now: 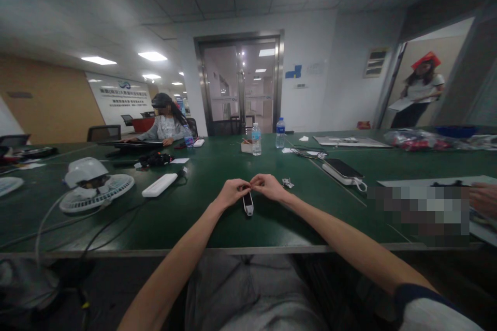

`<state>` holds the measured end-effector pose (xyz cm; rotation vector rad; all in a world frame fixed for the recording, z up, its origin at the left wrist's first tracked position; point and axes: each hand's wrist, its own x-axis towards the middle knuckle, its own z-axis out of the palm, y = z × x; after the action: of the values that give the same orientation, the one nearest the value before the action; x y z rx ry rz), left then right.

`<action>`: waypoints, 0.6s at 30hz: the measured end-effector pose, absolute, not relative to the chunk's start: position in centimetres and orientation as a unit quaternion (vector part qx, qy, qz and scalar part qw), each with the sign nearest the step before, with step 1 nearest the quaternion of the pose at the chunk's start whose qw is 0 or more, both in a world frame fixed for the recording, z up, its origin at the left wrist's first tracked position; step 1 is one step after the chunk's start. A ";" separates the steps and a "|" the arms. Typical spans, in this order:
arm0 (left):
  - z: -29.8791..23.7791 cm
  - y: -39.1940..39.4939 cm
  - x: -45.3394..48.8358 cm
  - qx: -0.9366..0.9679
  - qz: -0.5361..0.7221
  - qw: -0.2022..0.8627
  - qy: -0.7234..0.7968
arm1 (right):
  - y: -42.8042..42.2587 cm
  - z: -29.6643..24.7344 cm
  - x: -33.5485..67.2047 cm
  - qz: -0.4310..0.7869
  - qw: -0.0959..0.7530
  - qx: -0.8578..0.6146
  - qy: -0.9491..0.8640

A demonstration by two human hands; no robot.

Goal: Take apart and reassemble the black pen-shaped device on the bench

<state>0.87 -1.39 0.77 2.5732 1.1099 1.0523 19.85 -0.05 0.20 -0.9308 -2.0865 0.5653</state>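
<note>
The left hand (232, 192) and right hand (268, 186) meet fingertip to fingertip, fingers curled in and pinched on the far end of a small dark oblong device with a white end (248, 205). It lies on the green tabletop (209, 222), white end toward the person. A small metal piece (288, 183) sits just right of the right hand. Farther left are a white power strip (159, 185) and a white desk fan (96, 186). Beyond stand two clear water bottles (256, 139) beside a small open box (246, 146), its contents too small to tell.

Matt green table (217, 227), plastic fan (95, 186)
</note>
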 end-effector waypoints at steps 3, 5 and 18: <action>0.8 -1.4 0.9 0.864 0.340 0.061 0.366 | 0.0 0.2 20.1 0.244 0.382 -0.364 -0.814; 0.8 -1.4 0.8 0.866 0.333 0.061 0.368 | 0.0 0.2 20.2 0.254 0.383 -0.364 -0.810; 0.9 -1.2 0.9 0.857 0.340 0.057 0.382 | 0.3 1.1 21.1 0.133 0.367 -0.395 -0.832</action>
<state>0.88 -1.15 0.86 2.6006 1.1593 1.0310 21.05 0.35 1.05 -1.0156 -2.1369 0.3422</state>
